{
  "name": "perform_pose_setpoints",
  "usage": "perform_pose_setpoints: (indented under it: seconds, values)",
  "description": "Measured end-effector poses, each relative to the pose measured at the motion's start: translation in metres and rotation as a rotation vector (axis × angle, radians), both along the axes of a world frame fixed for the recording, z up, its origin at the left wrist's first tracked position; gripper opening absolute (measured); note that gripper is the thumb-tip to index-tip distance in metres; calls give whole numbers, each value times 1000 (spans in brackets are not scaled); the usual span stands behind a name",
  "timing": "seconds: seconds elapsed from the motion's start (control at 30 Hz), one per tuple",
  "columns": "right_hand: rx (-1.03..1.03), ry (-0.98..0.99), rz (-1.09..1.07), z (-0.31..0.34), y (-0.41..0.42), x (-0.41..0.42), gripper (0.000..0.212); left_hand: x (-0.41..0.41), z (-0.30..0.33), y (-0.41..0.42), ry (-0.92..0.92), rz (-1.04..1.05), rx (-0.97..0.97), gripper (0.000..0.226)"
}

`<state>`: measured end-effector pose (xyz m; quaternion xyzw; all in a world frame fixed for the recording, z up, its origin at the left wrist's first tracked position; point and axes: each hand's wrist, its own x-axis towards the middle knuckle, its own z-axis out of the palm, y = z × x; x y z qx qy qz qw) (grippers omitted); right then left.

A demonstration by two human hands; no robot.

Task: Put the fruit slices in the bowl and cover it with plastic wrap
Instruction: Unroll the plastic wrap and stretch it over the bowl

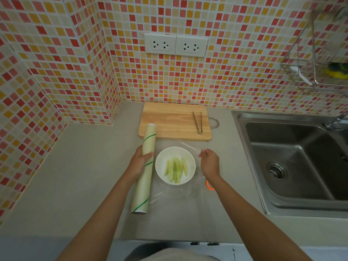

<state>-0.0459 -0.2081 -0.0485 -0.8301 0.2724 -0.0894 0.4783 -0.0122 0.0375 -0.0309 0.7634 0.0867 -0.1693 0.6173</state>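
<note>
Fruit slices point(175, 168), pale green, lie in the white bowl point(162, 178) on a grey counter point(75, 176) as a sheet of plastic wrap point(188, 200) stretches across it. The left hand point(140, 162) is clamped around the roll point(144, 170), anchoring it just left of the bowl, while the right hand point(209, 162) pinches the film's free edge beyond the far rim, apparently to keep it taut. Tongs point(197, 122) rest on the cutting board point(169, 119), set aside, with the slices seemingly all transferred.
</note>
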Motion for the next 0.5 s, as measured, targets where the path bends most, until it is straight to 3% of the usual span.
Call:
perform_pose_setpoints:
  seconds: [0.5]
  values:
    - [-54, 72, 1, -21, 3, -1, 35, -3, -8, -4, 1, 19, -38, 43]
